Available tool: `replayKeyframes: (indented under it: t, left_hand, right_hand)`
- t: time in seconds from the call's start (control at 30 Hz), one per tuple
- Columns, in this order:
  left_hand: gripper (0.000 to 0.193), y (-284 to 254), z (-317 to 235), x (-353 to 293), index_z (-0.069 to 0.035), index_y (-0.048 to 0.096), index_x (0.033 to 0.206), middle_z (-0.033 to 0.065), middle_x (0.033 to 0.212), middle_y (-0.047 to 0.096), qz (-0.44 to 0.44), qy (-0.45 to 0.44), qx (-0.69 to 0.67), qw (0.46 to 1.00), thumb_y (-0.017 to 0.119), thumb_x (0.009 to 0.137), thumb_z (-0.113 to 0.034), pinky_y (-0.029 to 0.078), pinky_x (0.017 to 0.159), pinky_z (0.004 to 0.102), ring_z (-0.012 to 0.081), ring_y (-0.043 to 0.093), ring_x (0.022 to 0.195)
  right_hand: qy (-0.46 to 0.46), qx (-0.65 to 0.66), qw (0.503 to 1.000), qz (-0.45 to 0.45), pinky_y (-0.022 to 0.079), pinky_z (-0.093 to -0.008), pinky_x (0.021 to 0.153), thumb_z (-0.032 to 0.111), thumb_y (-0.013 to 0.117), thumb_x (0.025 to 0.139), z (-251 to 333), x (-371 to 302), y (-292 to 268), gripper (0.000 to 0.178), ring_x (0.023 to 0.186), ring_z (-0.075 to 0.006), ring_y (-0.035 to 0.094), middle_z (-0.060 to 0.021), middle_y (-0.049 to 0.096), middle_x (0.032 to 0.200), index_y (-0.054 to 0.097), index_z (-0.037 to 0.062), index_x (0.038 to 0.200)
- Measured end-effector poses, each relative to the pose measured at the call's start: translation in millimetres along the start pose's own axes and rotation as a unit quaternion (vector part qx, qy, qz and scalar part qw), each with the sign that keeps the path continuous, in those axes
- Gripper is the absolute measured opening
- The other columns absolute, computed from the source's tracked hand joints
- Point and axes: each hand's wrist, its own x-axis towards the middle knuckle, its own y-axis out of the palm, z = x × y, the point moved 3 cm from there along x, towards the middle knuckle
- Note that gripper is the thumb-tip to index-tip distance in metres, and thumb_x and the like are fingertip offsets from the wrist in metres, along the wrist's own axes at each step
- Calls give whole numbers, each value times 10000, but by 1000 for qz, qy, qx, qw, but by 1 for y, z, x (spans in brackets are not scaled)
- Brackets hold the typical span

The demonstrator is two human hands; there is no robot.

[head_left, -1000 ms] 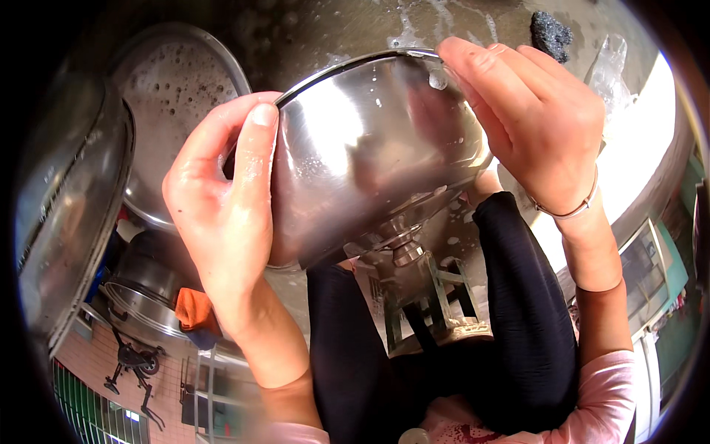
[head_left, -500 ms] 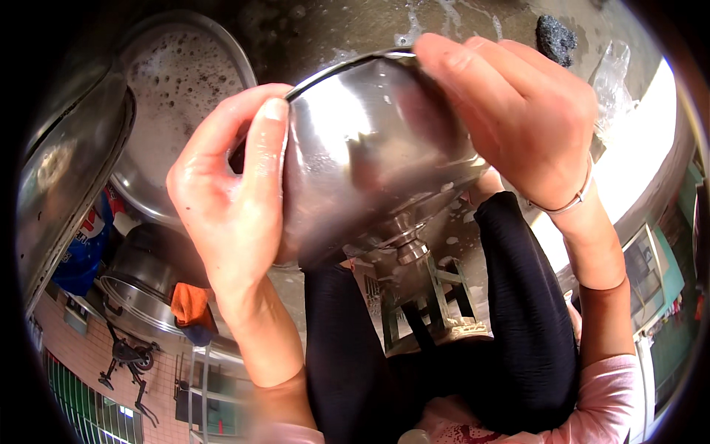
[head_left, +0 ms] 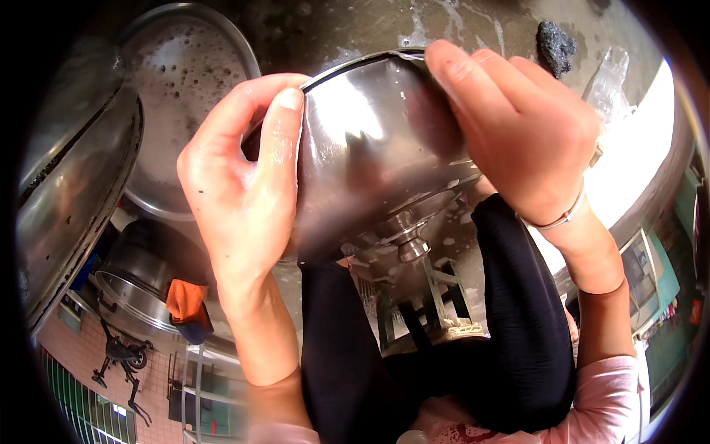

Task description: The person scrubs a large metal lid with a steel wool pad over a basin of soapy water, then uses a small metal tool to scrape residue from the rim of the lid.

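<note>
A shiny domed steel lid (head_left: 355,155) is held up in front of me, tilted, with its rim at the top and its metal knob (head_left: 408,235) pointing down toward my knees. My left hand (head_left: 244,170) grips the rim on the left, the thumb lying wet on the outer face and the other fingers curling behind the edge. At the upper right of the rim, my right hand (head_left: 521,122) is closed over the edge. Its fingertips are partly hidden, and whether it also presses a scrubber or cloth does not show.
Foamy water fills a wide steel basin (head_left: 250,55) at the upper left. Large metal pans (head_left: 81,196) stand at the far left. Below them sits a steel pot (head_left: 133,285) beside an orange cloth (head_left: 186,300). A dark scouring pad (head_left: 556,48) and clear plastic bag (head_left: 610,89) lie upper right.
The left hand and the lid's left edge have shifted slightly right. My right hand has moved a little down and right along the rim. Both hands keep their hold.
</note>
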Motion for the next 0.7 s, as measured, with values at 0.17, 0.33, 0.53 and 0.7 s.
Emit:
replayKeyframes:
  t: [0.17, 0.33, 0.53, 0.7]
  left_hand:
    - [123, -3, 6, -5, 43, 668, 942, 37, 813, 661, -15, 1, 22, 1000, 603, 898, -52, 456, 716, 208, 70, 576, 768]
    - [125, 1, 4, -6, 42, 673, 946, 38, 823, 664, -3, -6, 11, 1000, 604, 897, -50, 458, 720, 211, 74, 579, 774]
    - [118, -7, 7, -6, 33, 680, 950, 39, 839, 673, -8, -16, 4, 1000, 606, 889, -36, 459, 716, 213, 78, 584, 774]
    - [111, 1, 3, -3, 31, 678, 939, 37, 816, 666, 0, 9, 27, 1000, 612, 887, -42, 455, 710, 207, 75, 580, 765]
  right_hand:
    - [-10, -41, 999, 16, 425, -258, 465, 117, 684, 693, 9, 5, 5, 234, 547, -137, 512, 30, 518, 658, 644, 159, 919]
    - [-86, -12, 995, 39, 423, -256, 461, 138, 679, 676, 23, 25, -7, 287, 549, -120, 514, 49, 535, 668, 654, 172, 959]
    - [-97, -38, 994, 39, 433, -260, 474, 63, 701, 698, -19, 3, -9, 260, 542, -144, 532, 11, 573, 678, 665, 124, 947]
    - [-83, 41, 995, 22, 418, -267, 456, 66, 685, 694, -6, 12, -6, 234, 515, -138, 502, 17, 515, 633, 653, 129, 917]
